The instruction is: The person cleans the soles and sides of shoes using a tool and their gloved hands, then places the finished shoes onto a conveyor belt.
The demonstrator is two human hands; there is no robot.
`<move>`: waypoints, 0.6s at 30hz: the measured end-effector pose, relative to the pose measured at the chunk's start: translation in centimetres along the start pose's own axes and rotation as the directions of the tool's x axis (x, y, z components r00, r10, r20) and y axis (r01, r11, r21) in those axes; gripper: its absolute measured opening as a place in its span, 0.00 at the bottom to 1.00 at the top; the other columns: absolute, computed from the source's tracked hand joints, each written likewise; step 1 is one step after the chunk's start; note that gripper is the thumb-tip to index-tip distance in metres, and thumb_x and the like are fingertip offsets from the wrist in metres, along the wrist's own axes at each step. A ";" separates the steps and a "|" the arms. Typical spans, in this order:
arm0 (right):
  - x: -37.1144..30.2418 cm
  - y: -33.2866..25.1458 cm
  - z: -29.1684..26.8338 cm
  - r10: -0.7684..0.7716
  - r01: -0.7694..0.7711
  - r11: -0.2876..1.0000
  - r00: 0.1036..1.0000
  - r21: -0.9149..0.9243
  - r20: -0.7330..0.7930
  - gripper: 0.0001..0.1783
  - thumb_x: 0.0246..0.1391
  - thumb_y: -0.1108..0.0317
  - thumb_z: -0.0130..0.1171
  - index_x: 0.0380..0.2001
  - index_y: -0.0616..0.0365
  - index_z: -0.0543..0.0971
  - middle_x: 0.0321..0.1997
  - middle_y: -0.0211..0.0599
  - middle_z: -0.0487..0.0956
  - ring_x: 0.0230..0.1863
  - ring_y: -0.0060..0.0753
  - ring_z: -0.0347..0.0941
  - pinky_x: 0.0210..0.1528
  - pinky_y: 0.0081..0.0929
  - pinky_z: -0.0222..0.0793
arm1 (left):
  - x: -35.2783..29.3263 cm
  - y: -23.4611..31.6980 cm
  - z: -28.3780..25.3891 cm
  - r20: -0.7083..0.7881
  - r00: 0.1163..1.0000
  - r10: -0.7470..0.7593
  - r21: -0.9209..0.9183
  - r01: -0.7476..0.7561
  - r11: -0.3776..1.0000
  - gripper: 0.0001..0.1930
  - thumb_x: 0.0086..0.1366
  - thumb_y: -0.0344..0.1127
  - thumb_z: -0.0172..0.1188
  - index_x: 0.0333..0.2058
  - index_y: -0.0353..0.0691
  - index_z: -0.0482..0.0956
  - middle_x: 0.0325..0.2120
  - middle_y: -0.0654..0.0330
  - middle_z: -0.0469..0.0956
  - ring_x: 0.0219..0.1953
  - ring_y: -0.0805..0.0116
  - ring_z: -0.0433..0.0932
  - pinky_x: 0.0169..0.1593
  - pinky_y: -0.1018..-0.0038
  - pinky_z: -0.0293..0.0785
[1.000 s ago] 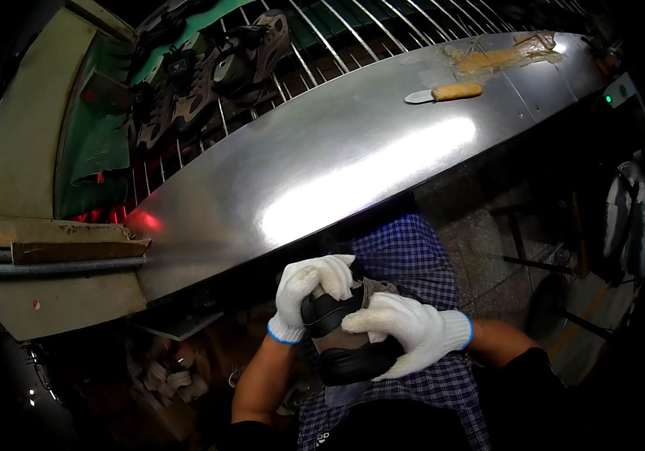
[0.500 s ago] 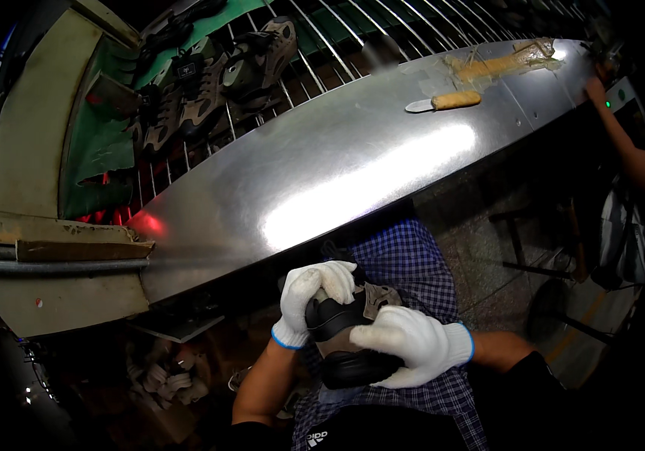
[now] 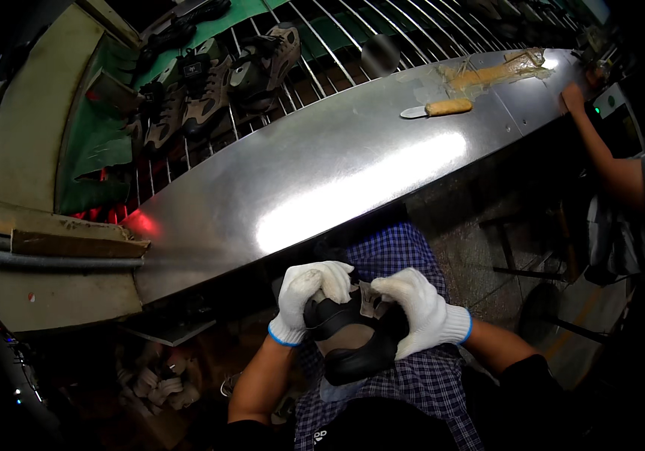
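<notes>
A black and taupe shoe [image 3: 348,342] rests over my lap, its rounded black end toward me. My left hand [image 3: 311,297], in a white knit glove with a blue cuff edge, is closed on the shoe's left side. On the shoe's right side, my right hand [image 3: 420,308] wears a matching glove and grips the upper, thumb and fingers bent around its top. The fingertips of both hands are partly hidden by the shoe and the gloves. Beneath it lies a blue checked apron [image 3: 397,252].
Ahead runs a shiny metal ledge [image 3: 300,173] with a wooden-handled knife [image 3: 446,108] and peeling brown tape [image 3: 491,73]. Beyond it, several shoes [image 3: 206,94] stand on a metal rod rack [image 3: 322,56]. At right, another person's arm [image 3: 600,146] reaches to the ledge.
My right hand has moved from across the shoe's near side up to its right edge, uncovering the side panel. My left hand keeps its hold. The view has shifted slightly.
</notes>
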State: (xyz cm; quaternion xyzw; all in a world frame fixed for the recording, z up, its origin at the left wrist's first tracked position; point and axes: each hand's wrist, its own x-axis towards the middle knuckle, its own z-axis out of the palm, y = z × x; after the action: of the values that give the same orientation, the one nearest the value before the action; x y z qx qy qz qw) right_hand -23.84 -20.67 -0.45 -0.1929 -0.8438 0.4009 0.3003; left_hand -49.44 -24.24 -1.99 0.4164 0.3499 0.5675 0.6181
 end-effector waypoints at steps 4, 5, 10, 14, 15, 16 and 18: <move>1.2 -0.5 -0.6 -0.101 0.104 0.994 0.993 0.046 -0.056 0.62 0.36 0.35 0.85 0.65 0.67 0.71 0.54 0.45 0.77 0.54 0.42 0.76 0.56 0.39 0.75 | -0.4 3.4 1.2 -0.044 0.993 0.111 0.073 -0.108 0.991 0.25 0.64 0.46 0.48 0.20 0.31 0.82 0.24 0.48 0.84 0.31 0.53 0.82 0.60 0.55 0.76; 1.9 -1.1 -1.3 -0.133 0.136 0.990 0.988 0.032 -0.077 0.63 0.36 0.34 0.85 0.65 0.67 0.71 0.55 0.45 0.77 0.54 0.43 0.76 0.56 0.40 0.75 | -1.1 5.9 1.7 -0.106 0.989 0.100 0.237 -0.072 0.969 0.24 0.64 0.45 0.49 0.21 0.30 0.82 0.24 0.48 0.84 0.31 0.52 0.83 0.60 0.54 0.76; 8.4 -3.2 -4.2 0.011 0.156 0.909 0.918 0.386 -0.397 0.56 0.48 0.48 0.84 0.70 0.67 0.65 0.62 0.46 0.74 0.63 0.42 0.73 0.69 0.41 0.70 | -1.8 14.3 3.8 -0.040 0.662 0.748 0.470 -0.648 0.599 0.27 0.59 0.56 0.70 0.36 0.32 0.85 0.32 0.47 0.85 0.34 0.55 0.83 0.47 0.60 0.81; 13.5 -2.7 -3.2 0.350 0.087 0.556 0.878 0.827 -0.327 0.38 0.78 0.47 0.49 0.75 0.67 0.61 0.74 0.50 0.69 0.73 0.42 0.67 0.77 0.39 0.61 | 2.5 15.4 4.6 0.224 0.620 0.752 0.961 -0.269 -0.064 0.42 0.49 0.62 0.82 0.50 0.33 0.80 0.48 0.47 0.83 0.47 0.52 0.83 0.46 0.62 0.82; 14.1 -0.6 -2.8 0.182 0.096 0.834 0.882 0.543 -0.435 0.37 0.79 0.47 0.46 0.74 0.68 0.63 0.72 0.50 0.70 0.73 0.42 0.66 0.78 0.39 0.58 | 4.2 14.5 3.9 0.246 0.595 0.766 0.961 -0.252 -0.112 0.44 0.48 0.64 0.83 0.51 0.33 0.79 0.48 0.49 0.82 0.48 0.51 0.82 0.50 0.60 0.82; 14.4 1.0 -3.1 0.120 0.144 0.884 0.850 0.445 -0.513 0.38 0.77 0.47 0.49 0.73 0.70 0.63 0.71 0.50 0.70 0.72 0.42 0.66 0.77 0.38 0.58 | 5.2 13.3 3.5 0.270 0.582 0.767 0.958 -0.241 -0.155 0.46 0.46 0.66 0.83 0.52 0.33 0.78 0.49 0.50 0.82 0.48 0.49 0.82 0.55 0.58 0.82; 14.4 1.8 -3.7 0.153 0.060 0.936 0.819 0.347 -0.553 0.41 0.72 0.48 0.55 0.73 0.71 0.63 0.71 0.51 0.70 0.72 0.43 0.66 0.77 0.38 0.59 | 6.6 12.5 3.4 0.253 0.615 0.747 0.954 -0.287 -0.087 0.47 0.41 0.59 0.88 0.51 0.33 0.75 0.50 0.45 0.83 0.49 0.46 0.85 0.55 0.58 0.84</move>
State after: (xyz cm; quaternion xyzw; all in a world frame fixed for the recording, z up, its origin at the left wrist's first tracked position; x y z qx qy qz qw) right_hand -32.00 -9.36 5.09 -0.2684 -0.6248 0.4750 0.5585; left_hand -50.73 -17.94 11.05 0.6883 0.5287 0.4743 -0.1474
